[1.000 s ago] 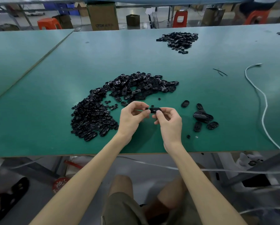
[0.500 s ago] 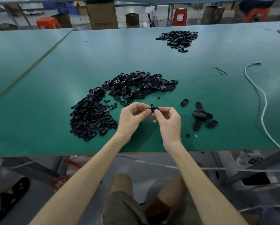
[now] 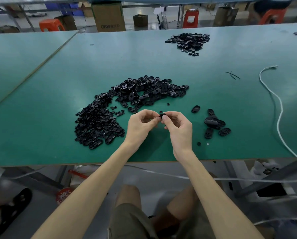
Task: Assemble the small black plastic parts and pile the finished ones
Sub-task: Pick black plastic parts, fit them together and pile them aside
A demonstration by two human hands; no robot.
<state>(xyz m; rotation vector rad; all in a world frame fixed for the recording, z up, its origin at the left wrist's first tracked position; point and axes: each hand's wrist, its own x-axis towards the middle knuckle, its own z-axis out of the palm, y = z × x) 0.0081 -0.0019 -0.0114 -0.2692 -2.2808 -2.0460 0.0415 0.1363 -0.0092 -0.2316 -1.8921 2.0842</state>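
Green matting covers the table [image 3: 58, 135] in the head view, and the work sits near its front edge. The left hand [image 3: 140, 125] and the right hand [image 3: 178, 128] meet at their fingertips over the tabletop. Between them they pinch one small black part [image 3: 162, 115]. On each hand the thumb and forefinger are clamped on it, and the other fingers curl loosely behind. Most of the part is hidden by the fingertips, so its exact shape cannot be told.

Left of the hands and beyond them, a large crescent heap of loose black parts [image 3: 99, 123] spreads across the table. To the right of the right hand lies a small cluster of oval black pieces [image 3: 214, 123], some stacked on each other. A single oval piece [image 3: 195, 109] sits apart, between that cluster and the heap. Nearer the table edge lie a tiny black round piece [image 3: 199, 144] and a pale washer [image 3: 208, 144], close together.

A far pile of black parts [image 3: 189, 41] rests near the back edge. A white cable [image 3: 280, 111] snakes down the right side. Behind the table stand a cardboard box [image 3: 108, 17] and an orange stool [image 3: 50, 25].
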